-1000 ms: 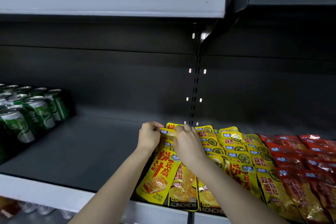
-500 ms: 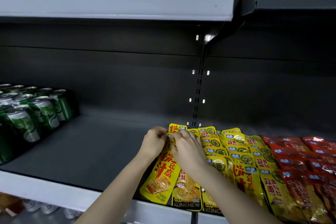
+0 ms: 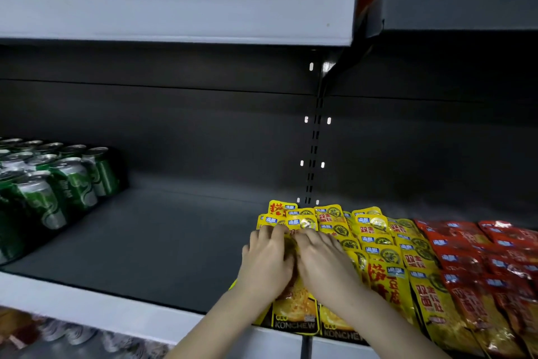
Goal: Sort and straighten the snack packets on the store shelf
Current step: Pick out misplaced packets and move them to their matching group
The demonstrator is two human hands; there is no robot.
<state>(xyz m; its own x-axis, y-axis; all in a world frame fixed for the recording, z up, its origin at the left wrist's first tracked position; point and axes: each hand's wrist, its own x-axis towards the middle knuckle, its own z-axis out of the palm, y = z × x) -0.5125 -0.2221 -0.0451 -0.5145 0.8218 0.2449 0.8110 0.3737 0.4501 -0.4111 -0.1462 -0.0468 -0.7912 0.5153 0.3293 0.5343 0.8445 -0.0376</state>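
Pressing leftmost yellow packet column [image 3: 294, 312] onto shelf [image 3: 145, 242] | left hand [image 3: 266, 265], right hand [image 3: 323, 265]: side by side on top, fingers laid flat, nothing pinched | column long axis: front lip to back wall, directly under both palms | left hand nearer column's free outer edge | judged next: square that edge.

The left hand [image 3: 266, 261] and right hand [image 3: 323, 262] are covering the middle of the front yellow packets [image 3: 294, 312] — their fingers [image 3: 279, 232] are blurring, so any pinch is unclear. The view's edges are cutting off the red packets [image 3: 477, 259] at right and green cans [image 3: 70, 181] at left.
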